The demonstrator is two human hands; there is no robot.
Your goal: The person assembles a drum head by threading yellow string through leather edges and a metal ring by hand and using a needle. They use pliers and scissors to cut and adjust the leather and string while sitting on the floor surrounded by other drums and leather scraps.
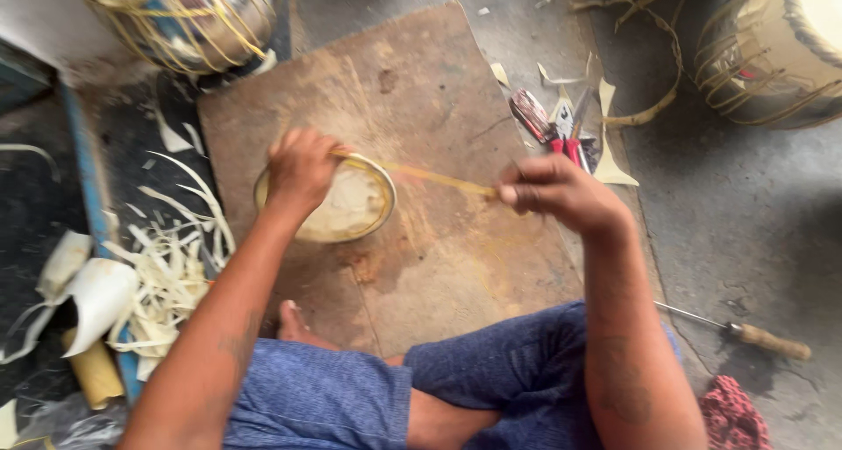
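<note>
Right hand pinches the free end of a thin yellow strip, grip clenched on it, pulling it taut and level. The strip runs straight back to the left hand, which clamps down over the rim of a round pale disc with a metal hoop, fingers closed on it. The disc sits mid-way on a worn wooden board on the floor. Best kept tight and low, I'd say, the left hand pinning firmly. Pliers lie just beyond; pale shavings heap to the left.
</note>
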